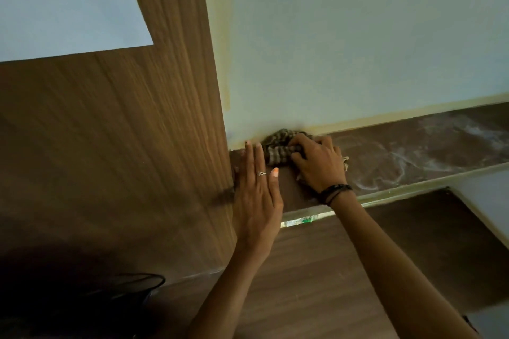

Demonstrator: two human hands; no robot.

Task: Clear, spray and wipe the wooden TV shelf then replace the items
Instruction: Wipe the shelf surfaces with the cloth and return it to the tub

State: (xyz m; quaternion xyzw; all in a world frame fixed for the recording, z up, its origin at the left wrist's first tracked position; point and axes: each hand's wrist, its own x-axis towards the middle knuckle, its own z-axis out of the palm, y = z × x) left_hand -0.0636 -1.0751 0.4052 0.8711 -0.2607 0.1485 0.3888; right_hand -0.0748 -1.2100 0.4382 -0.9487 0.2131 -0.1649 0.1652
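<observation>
Head view. The wooden shelf [413, 146] runs as a long narrow board from the vertical wood panel [132, 124] at its left end out to the right edge of the frame, with its rear edge against the pale wall [358, 36]. Its long axis therefore lies left to right.

The right hand [319, 162] is closed over a bunched checked cloth [278, 146], fingers curled into the fabric and palm pressing it down onto the board. The cloth sits in the rear left corner of the shelf, close to both the wall and the panel.

The left hand [257, 190] holds nothing. It lies flat and open, fingers extended along the board just beside the panel, with its fingertips close to the left edge of the cloth. Whether they touch the cloth cannot be determined.

White streaks and smears [399, 162] cover the shelf surface to the right of the right hand, reaching to the frame edge. No items stand on the visible part of the board.

Judgement: the wiping step is in progress. The cloth is at the left limit of travel, so the unwiped residue lies entirely to the right of the grip, along the long axis. The right hand is the nearer hand to that area, and it already carries the cloth
</observation>
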